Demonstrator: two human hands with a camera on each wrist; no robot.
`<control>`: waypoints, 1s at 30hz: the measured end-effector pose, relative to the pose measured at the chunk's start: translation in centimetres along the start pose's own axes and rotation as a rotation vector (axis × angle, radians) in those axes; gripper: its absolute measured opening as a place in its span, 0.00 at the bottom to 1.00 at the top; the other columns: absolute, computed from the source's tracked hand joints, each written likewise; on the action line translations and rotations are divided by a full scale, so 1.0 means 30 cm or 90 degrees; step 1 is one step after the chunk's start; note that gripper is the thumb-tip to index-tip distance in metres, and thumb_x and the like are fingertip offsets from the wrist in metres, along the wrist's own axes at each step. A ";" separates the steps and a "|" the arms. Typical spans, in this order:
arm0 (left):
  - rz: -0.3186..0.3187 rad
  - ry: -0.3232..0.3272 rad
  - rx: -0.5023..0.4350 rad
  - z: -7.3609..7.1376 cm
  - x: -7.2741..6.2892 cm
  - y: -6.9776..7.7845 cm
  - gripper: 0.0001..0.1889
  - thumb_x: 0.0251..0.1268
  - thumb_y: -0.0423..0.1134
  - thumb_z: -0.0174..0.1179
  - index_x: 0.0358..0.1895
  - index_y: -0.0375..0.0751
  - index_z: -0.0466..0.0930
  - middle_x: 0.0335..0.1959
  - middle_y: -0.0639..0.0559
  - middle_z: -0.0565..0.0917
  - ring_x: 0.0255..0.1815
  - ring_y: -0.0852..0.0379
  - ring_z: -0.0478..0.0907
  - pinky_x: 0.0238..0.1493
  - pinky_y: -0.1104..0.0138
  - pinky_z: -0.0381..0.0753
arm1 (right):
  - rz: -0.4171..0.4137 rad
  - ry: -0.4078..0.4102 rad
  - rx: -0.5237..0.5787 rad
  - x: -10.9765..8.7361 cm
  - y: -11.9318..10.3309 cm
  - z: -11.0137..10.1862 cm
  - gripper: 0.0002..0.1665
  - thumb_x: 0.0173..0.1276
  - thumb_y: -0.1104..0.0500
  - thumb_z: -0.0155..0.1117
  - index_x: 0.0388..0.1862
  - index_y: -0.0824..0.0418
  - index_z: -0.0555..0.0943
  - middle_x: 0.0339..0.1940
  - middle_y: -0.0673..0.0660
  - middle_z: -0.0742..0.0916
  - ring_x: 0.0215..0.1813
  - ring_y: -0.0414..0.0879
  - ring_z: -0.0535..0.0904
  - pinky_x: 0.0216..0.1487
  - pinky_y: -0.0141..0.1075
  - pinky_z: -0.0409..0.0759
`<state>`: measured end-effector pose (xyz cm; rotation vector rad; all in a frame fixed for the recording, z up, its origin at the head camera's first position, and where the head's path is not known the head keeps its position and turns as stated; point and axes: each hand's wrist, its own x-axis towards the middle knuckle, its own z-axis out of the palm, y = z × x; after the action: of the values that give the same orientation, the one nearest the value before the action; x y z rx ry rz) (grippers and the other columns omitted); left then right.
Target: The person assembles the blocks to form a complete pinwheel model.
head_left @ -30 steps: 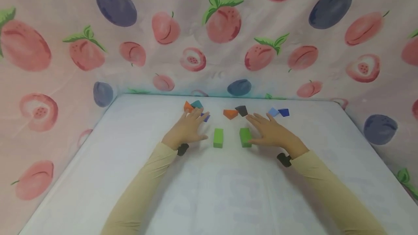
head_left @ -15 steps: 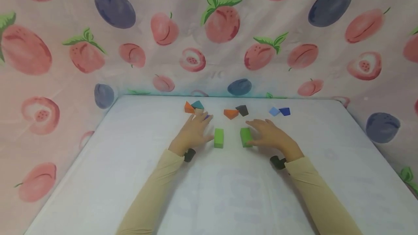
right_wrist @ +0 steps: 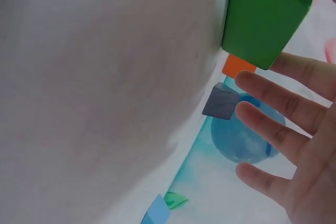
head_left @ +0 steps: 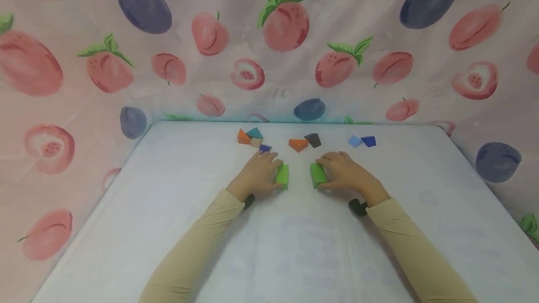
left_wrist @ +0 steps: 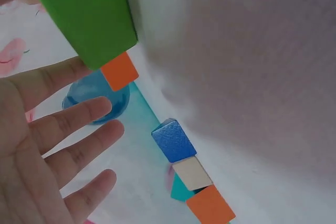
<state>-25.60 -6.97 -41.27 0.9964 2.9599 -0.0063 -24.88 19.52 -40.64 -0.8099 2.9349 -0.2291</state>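
Observation:
Two green blocks stand upright on the white tabletop, a short gap apart. My left hand pinches the left green block between thumb and index finger, across its near and far ends. On the other side, my right hand grips the right green block the same way. In both wrist views the remaining fingers spread out beside the blocks. A blue block lies just beyond my left fingertips, by a beige block, a teal block and an orange block.
Behind the green blocks lie another orange block and a dark grey block. Farther right are a light blue block and a dark blue block. A fruit-print cloth walls the table's back and sides.
My left hand has moved right onto the left green block and now pinches it. The right hand's fingers have closed round the right block. The beige and blue blocks have come into fuller view.

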 end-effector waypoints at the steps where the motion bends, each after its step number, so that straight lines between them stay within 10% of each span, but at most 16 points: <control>1: 0.000 -0.002 -0.001 0.001 0.000 0.001 0.37 0.55 0.64 0.58 0.64 0.44 0.68 0.68 0.43 0.68 0.70 0.46 0.62 0.72 0.52 0.57 | 0.002 -0.003 -0.003 0.002 0.000 0.003 0.42 0.51 0.43 0.72 0.61 0.64 0.73 0.60 0.63 0.77 0.64 0.57 0.69 0.70 0.57 0.57; 30: 0.013 -0.045 -0.029 0.004 -0.046 0.092 0.35 0.56 0.58 0.62 0.64 0.45 0.67 0.67 0.47 0.69 0.69 0.50 0.63 0.73 0.58 0.56 | 0.005 -0.048 -0.038 0.052 -0.004 0.000 0.45 0.51 0.45 0.73 0.65 0.62 0.69 0.62 0.62 0.76 0.68 0.59 0.66 0.69 0.60 0.57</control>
<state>-22.83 -5.62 -41.36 0.9992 2.8736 0.0251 -26.16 18.61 -40.69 -0.7958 2.8869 -0.1082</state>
